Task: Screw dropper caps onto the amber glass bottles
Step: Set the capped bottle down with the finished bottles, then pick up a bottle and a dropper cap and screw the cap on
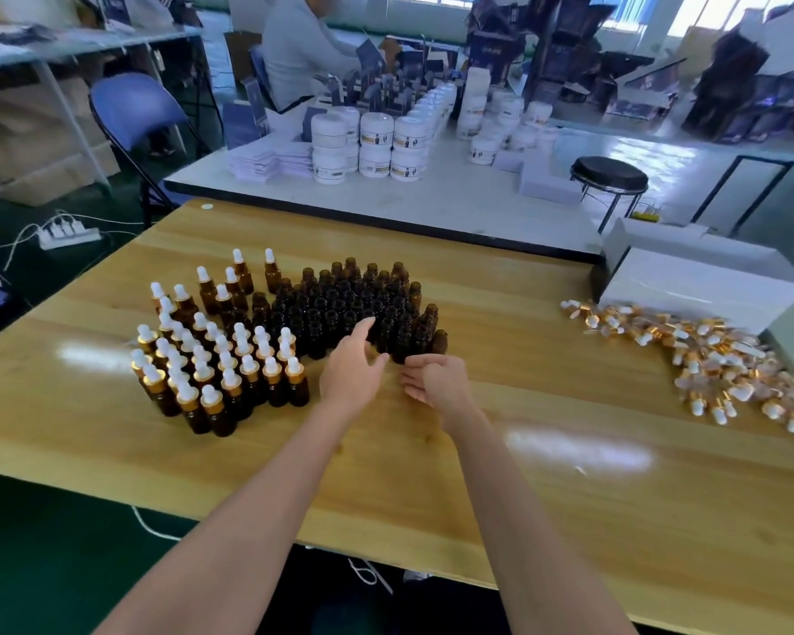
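Head view looks down on a wooden table (523, 474) where the uncapped amber bottles (349, 300) stand packed in a dark cluster at the middle. Just to their left stand the capped bottles (212, 368), with gold collars and white bulbs. The pile of dropper caps (716, 359) lies well apart at the right edge, beside white boxes (702, 286). The left hand (351, 373) is spread, its fingers reaching over the near edge of the uncapped cluster and holding nothing. The right hand (438, 382) sits just beside it, fingers loosely relaxed and empty, close to the nearest bottles. Beyond, white jars (377, 144) are stacked on a second table near a black stool (609, 174).
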